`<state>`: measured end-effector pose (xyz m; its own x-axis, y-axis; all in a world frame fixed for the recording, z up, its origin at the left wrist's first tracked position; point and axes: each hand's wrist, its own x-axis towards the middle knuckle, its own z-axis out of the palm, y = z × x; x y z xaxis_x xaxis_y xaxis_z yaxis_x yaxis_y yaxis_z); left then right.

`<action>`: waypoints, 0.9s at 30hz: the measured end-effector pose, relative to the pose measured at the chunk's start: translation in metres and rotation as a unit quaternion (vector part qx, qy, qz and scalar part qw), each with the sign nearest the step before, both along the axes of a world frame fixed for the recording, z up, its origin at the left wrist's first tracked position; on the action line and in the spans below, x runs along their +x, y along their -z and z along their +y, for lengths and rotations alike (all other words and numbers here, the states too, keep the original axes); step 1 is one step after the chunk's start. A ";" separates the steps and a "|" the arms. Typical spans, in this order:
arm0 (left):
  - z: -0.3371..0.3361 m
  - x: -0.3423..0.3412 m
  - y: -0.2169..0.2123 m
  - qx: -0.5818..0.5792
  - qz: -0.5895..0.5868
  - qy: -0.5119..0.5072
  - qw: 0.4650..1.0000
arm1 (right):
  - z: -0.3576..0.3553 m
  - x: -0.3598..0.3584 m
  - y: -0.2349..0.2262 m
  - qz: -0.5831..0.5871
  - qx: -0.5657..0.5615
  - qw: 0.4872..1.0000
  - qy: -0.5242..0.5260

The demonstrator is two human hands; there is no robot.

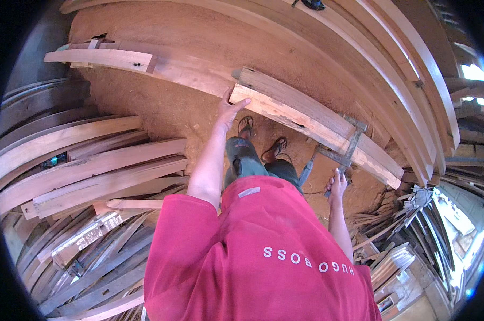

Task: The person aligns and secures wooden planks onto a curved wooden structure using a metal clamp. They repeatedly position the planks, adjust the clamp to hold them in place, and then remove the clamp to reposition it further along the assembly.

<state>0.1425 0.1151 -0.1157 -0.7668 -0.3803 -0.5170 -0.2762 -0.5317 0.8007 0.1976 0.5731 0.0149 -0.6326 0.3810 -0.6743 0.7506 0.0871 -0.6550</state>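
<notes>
My left hand (pixel 232 109) grips the near left end of a pale wooden beam (pixel 284 115), its thumb lying on the face. Against the beam's far side lies a greyer wooden beam (pixel 295 99). Toward their right end, a metal bar clamp (pixel 354 140) straddles both pieces. A grey-blue handle (pixel 306 172) hangs down from the clamp's near jaw. Just below the clamp, my right hand (pixel 336 186) is closed, fingers pinched together; what it holds is too small to tell.
Long planks (pixel 381 69) run along the far right. Stacked boards (pixel 92 155) fill the left side, with loose offcuts (pixel 108 267) nearer me. A short timber (pixel 100 58) lies far left. My sandalled feet (pixel 274 148) stand on the brown dirt floor (pixel 199 112) behind the beam.
</notes>
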 end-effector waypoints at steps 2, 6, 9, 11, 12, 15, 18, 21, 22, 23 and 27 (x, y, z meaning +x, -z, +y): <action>-0.004 -0.002 0.000 0.003 0.005 0.016 1.000 | 0.000 0.000 0.001 0.008 -0.004 1.000 -0.004; -0.025 -0.015 -0.008 -0.011 0.002 0.114 0.993 | 0.000 0.000 0.001 -0.001 0.004 1.000 -0.004; -0.034 -0.023 -0.011 -0.013 -0.018 0.128 0.991 | 0.000 -0.002 0.002 -0.004 0.010 1.000 -0.008; -0.032 -0.020 -0.015 0.021 -0.043 0.105 0.993 | 0.001 0.001 0.001 -0.004 0.015 1.000 -0.009; -0.031 -0.021 -0.018 0.038 -0.055 0.095 0.993 | 0.000 0.001 0.001 -0.005 0.014 1.000 -0.010; -0.033 -0.027 -0.026 0.017 -0.066 0.132 0.989 | 0.001 0.004 -0.001 -0.005 0.011 1.000 -0.011; -0.029 -0.030 -0.017 -0.136 0.021 0.136 0.981 | -0.003 0.002 0.000 0.002 0.009 1.000 -0.018; -0.027 -0.030 -0.007 -0.147 0.060 0.094 0.983 | -0.004 0.001 -0.002 0.006 0.011 1.000 -0.022; -0.027 -0.030 -0.005 -0.132 0.053 0.088 0.986 | -0.005 0.000 -0.002 0.009 0.011 1.000 -0.024; -0.025 -0.030 -0.008 -0.116 0.046 0.084 0.989 | -0.005 0.001 -0.002 0.011 0.013 1.000 -0.023; -0.024 -0.031 -0.010 -0.103 0.032 0.085 0.991 | -0.007 0.001 -0.003 0.017 0.012 1.000 -0.013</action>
<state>0.1113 0.0912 -0.1056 -0.8575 -0.3357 -0.3900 -0.2927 -0.3052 0.9062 0.1989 0.5663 0.0179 -0.6646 0.3793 -0.6438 0.7256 0.1218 -0.6773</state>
